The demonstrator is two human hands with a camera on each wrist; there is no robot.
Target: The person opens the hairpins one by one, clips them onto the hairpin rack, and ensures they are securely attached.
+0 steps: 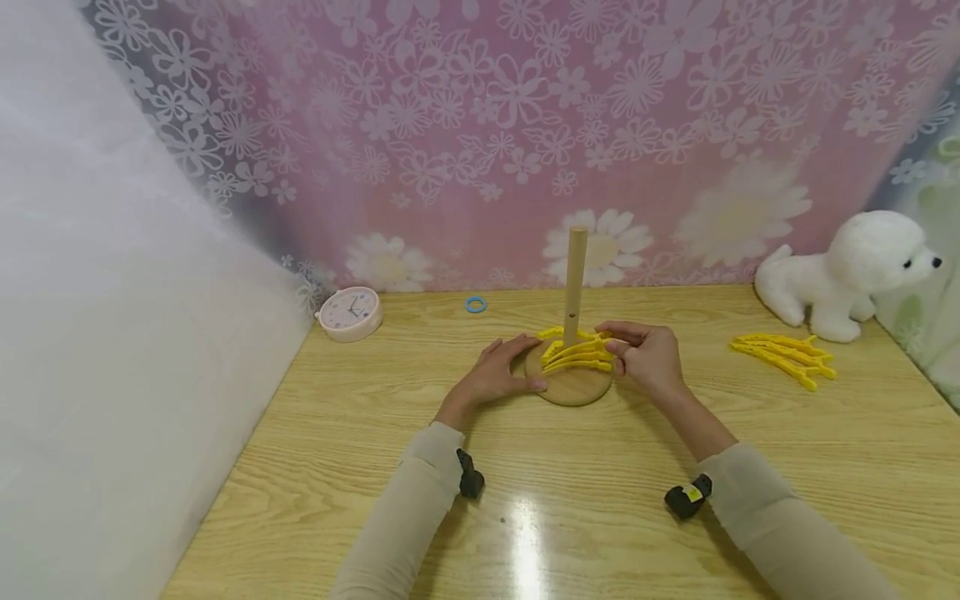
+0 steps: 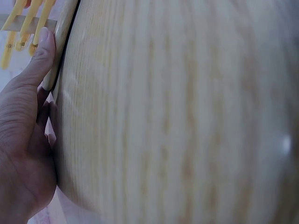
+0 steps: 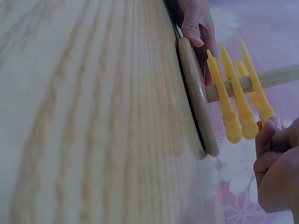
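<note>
A wooden stand with an upright post (image 1: pixel 574 275) and round base (image 1: pixel 572 393) is between the hands. Several thin yellow plastic branch-like pieces (image 1: pixel 576 362) are stacked around the lower post, spaced apart in the right wrist view. My left hand (image 1: pixel 491 373) grips the base's left rim, its thumb (image 2: pixel 41 58) along the edge. At the right of the stack, my right hand (image 1: pixel 651 360) pinches the end of the uppermost yellow piece (image 3: pixel 256 86) between thumb and fingers. In the right wrist view, that piece crosses the post.
More yellow pieces (image 1: pixel 787 357) lie on the table at the right, in front of a white toy dog (image 1: pixel 832 271). A blue ring (image 1: pixel 476 305) lies near the back edge, and a pink round clock (image 1: pixel 350 313) is at back left. A floral curtain (image 1: pixel 480 150) hangs behind.
</note>
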